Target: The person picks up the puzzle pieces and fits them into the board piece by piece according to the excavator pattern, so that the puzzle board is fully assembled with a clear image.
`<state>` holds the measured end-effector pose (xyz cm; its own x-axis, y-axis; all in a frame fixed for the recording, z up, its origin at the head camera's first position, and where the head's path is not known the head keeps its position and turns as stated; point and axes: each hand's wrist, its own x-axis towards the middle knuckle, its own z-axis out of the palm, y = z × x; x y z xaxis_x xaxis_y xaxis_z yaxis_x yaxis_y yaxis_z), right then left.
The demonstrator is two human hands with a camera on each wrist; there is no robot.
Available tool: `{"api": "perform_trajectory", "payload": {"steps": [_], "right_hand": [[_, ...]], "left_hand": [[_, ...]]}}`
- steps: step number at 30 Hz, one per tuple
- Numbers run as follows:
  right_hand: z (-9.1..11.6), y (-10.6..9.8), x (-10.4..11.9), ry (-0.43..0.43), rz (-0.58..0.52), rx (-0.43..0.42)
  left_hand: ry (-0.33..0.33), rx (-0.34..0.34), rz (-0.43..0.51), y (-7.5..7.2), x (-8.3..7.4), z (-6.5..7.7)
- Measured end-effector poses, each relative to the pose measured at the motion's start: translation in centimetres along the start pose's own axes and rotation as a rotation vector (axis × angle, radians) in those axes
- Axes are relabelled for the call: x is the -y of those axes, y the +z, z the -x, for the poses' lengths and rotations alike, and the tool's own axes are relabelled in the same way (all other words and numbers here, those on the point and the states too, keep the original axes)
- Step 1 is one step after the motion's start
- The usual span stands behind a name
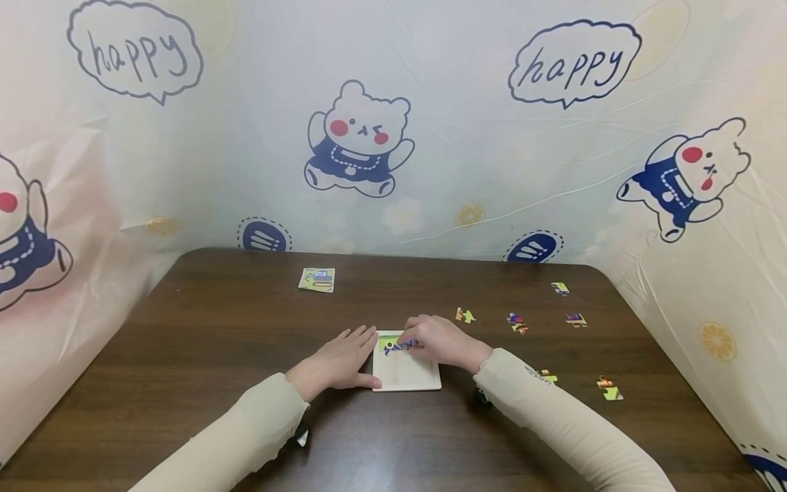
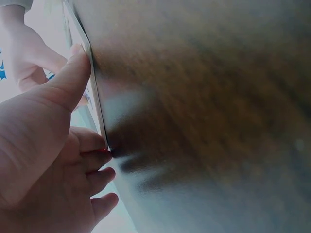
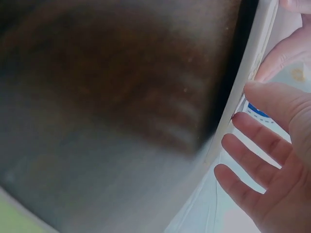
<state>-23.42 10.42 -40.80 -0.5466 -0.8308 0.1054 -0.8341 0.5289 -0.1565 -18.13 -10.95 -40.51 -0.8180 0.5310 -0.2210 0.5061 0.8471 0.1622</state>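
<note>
A white square puzzle tray lies on the table, with joined green and blue jigsaw pieces along its far side. My left hand rests flat against the tray's left edge, fingers straight and thumb at the near corner. Over the far right part of the tray, my right hand pinches a blue jigsaw piece with thumb and forefinger, low against the tray. The fingers cover much of that piece. In the right wrist view, the other fingers stretch out loosely beyond the tray edge.
Loose jigsaw pieces lie to the right: an orange-green one, a purple-red one, a purple one, a yellow-blue one, and others near the right sleeve and beyond. A picture card lies at the back left.
</note>
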Motion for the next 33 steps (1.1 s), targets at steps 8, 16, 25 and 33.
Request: {"api": "perform_trajectory", "payload": {"steps": [8, 16, 25, 33], "right_hand": [[0.6, -1.9, -1.3, 0.075, -0.060, -0.023], [2.8, -5.4, -6.2, 0.308, -0.106, -0.128], [7.6, -8.7, -13.0, 0.526, -0.182, -0.262], [13.0, -8.4, -17.8, 0.770, -0.253, -0.262]], "left_hand": [[-0.005, 0.002, 0.010, 0.1, 0.0, 0.0], [-0.012, 0.001, 0.011, -0.1, -0.2, 0.1], [-0.020, 0.004, 0.000, -0.1, -0.3, 0.2], [-0.022, 0.004, -0.003, -0.1, -0.3, 0.2]]}}
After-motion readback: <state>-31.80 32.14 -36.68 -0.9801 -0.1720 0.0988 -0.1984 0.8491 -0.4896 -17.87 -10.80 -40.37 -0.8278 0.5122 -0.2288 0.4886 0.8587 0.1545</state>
